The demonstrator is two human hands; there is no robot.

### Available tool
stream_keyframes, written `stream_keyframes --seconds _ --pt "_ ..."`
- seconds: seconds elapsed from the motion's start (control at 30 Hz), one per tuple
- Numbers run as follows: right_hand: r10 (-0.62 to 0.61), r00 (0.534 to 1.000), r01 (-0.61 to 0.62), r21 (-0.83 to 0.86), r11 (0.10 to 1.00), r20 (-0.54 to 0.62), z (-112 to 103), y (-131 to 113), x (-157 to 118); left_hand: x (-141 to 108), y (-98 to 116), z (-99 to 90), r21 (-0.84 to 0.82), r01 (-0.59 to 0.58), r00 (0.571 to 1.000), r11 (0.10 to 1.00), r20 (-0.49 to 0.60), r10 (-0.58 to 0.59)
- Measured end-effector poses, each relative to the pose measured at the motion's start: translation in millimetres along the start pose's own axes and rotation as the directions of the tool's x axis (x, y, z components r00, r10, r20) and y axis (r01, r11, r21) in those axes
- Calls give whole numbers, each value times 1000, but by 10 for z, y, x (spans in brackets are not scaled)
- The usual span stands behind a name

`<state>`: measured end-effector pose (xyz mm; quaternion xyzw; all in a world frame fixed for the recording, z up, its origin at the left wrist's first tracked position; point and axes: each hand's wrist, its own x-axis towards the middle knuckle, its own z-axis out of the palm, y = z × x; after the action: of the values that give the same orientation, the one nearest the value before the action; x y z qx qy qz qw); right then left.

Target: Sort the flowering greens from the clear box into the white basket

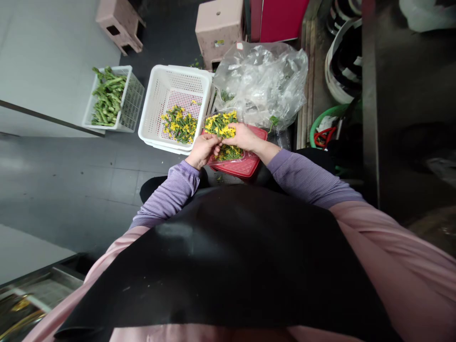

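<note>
Small green pieces with yellow flowers (221, 123) lie in a clear tray on a red stool (237, 167). Over them my left hand (204, 149) and my right hand (242, 137) meet, fingertips close together. Both have their fingers pinched; what they hold, if anything, is too small to make out. Just left of the stool is a white basket (147, 107) with more yellow-flowered green pieces (180, 124) at its bottom. A clear plastic bag (263, 80) is spread beyond my right hand.
A smaller white basket (133, 107) of green stalks (109, 97) stands at the left. Pink stools (219, 28) are at the back. To the right are a green basin (317, 124), a white bucket (333, 71) and a dark shelf edge (371, 109).
</note>
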<state>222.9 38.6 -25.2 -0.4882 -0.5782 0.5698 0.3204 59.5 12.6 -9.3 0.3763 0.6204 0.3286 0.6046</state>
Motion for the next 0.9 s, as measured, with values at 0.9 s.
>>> stream_keyframes --seconds 0.9 --pt "312 945 -318 477 819 96 -44 71 22 -37 -95 -86 246 -100 995 964 0 103"
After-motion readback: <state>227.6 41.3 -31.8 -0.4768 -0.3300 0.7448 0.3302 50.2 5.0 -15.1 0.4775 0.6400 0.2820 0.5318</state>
